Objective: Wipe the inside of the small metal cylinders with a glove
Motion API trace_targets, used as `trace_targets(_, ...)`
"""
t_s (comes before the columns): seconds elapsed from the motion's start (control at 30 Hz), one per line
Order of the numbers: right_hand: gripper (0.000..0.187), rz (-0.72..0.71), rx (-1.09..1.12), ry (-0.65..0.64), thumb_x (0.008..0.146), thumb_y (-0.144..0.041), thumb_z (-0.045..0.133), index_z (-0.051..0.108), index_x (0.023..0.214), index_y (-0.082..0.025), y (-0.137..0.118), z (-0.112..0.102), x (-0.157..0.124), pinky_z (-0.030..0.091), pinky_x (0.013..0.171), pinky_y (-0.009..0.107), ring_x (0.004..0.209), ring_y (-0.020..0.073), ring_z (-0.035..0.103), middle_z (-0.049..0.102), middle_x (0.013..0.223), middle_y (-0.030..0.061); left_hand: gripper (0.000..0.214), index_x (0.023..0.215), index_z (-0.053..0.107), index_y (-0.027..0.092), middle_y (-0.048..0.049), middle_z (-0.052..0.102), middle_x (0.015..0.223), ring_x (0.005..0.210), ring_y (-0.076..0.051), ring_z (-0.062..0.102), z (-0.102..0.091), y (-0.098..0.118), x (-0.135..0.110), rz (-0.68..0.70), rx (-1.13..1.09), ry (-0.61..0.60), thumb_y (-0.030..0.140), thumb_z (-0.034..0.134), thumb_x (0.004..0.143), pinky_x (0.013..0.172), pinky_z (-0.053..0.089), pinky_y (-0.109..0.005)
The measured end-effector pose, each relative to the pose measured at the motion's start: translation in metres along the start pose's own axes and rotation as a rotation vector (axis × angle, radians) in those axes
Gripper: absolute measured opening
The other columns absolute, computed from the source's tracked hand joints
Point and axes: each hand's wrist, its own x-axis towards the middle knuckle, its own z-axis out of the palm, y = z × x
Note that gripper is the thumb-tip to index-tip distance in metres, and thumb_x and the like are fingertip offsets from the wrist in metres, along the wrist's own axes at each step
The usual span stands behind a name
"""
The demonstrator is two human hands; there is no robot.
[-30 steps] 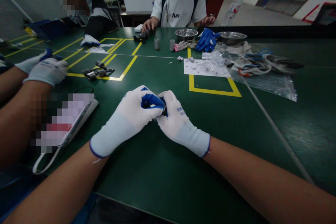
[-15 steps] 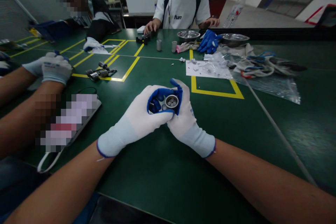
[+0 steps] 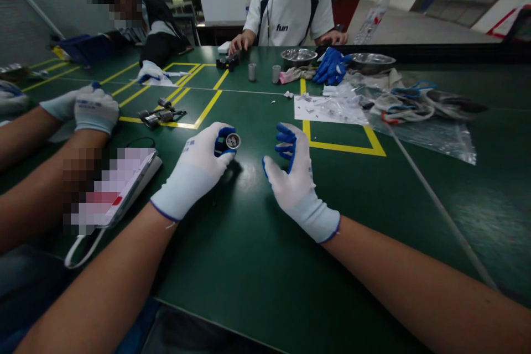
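My left hand (image 3: pixel 199 168), in a white glove with blue fingertips, grips a small round metal part (image 3: pixel 233 140) just above the green table (image 3: pixel 257 254). The part's open end faces up toward me. My right hand (image 3: pixel 292 174), gloved the same way, hovers a short way to the right of it with fingers curled apart and nothing in them.
A co-worker's gloved hands (image 3: pixel 89 108) and a phone (image 3: pixel 110 185) lie at the left. Dark metal parts (image 3: pixel 160 116) sit inside yellow floor-tape lines. Farther back are metal bowls (image 3: pixel 296 56), blue gloves (image 3: pixel 332 65), a sheet with small pieces (image 3: pixel 327 108), plastic bags and cables (image 3: pixel 415 102).
My hands were pressed together around the metal part. They have separated: the left hand kept the part and moved left, the right hand let go and opened.
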Motion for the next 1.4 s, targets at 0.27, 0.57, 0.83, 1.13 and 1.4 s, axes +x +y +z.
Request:
trace_targets(0.27,0.045,0.085,0.059,-0.010,0.087,-0.021,0.063,0.055,0.131,-0.027,-0.002,0.001,0.002,0.059,0.089,0.046,0.099,0.0248,0.064,0.063,0.129,0.0109,0.043,0.134,0.072,0.021,-0.0134,0.068,0.137,0.127,-0.034,0.066,0.004,-0.015,0.014,-0.142,0.345,-0.077,0.017,0.072,0.091,0.112,0.055,-0.045)
trace_targets(0.57,0.044,0.196,0.092,0.036,0.084,-0.022,0.062,0.055,0.128,-0.025,0.000,0.007,0.005,0.057,0.089,0.045,0.101,0.0249,0.064,0.065,0.121,0.0103,0.043,0.132,0.070,0.020,-0.0137,0.066,0.135,0.128,-0.034,0.065,-0.001,-0.008,0.013,-0.169,0.347,-0.049,0.018,0.069,0.089,0.111,0.055,-0.044)
trace_targets(0.83,0.042,0.270,0.135,0.048,0.084,-0.024,0.062,0.058,0.125,-0.024,0.000,0.008,0.005,0.058,0.089,0.044,0.102,0.0247,0.065,0.067,0.121,0.0105,0.046,0.128,0.073,0.018,-0.0157,0.069,0.125,0.115,-0.037,0.069,-0.001,-0.016,0.013,-0.159,0.436,-0.221,0.047,0.059,0.094,0.101,0.058,-0.047)
trace_targets(1.13,0.029,0.382,0.224,0.224,0.084,-0.026,0.062,0.064,0.113,-0.023,0.008,0.012,0.010,0.057,0.082,0.042,0.086,0.0222,0.066,0.070,0.099,0.0058,0.064,0.150,0.063,0.019,-0.0173,0.060,0.154,0.141,-0.039,0.057,0.007,-0.022,0.025,-0.101,0.375,-0.223,0.052,0.053,0.096,0.118,0.046,-0.049)
trace_targets(1.4,0.022,0.397,0.249,0.294,0.083,-0.025,0.061,0.066,0.105,-0.023,0.009,0.016,0.012,0.058,0.084,0.042,0.087,0.0222,0.067,0.073,0.099,0.0065,0.078,0.162,0.048,0.015,-0.0216,0.043,0.169,0.154,-0.041,0.042,0.021,-0.020,0.046,-0.143,0.426,-0.284,0.063,0.043,0.100,0.124,0.037,-0.053)
